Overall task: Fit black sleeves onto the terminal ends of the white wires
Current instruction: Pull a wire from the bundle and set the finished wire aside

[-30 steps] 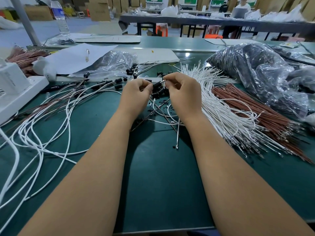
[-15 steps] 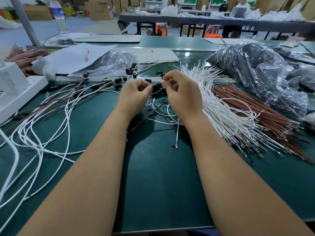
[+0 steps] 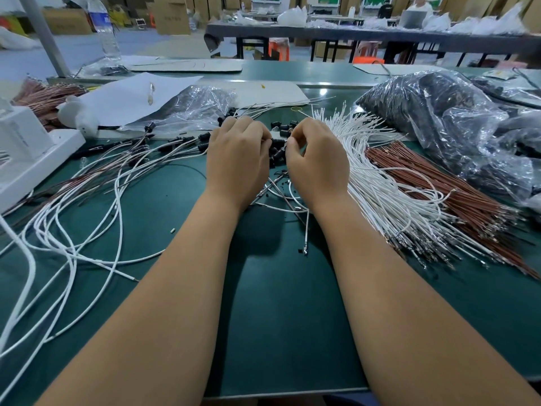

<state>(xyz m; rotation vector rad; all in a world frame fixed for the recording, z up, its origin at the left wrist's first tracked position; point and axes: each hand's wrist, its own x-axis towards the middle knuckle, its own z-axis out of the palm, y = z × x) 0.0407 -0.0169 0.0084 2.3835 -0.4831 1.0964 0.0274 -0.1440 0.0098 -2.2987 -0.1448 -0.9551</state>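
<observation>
Head view: a black sleeve (image 3: 277,142) was pinched between left hand (image 3: 237,159) and right hand (image 3: 317,162), beside the white wires (image 3: 380,183); straight alignment was judged advisable.

Black sleeves (image 3: 278,148) clustered; white wires (image 3: 377,183) fanned rightward.

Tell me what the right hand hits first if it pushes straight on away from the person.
Probably the loose black sleeves just beyond the right hand, then the far ends of the white wires. Depth is hard to judge here; its curled fingers may pass just above them.
</observation>
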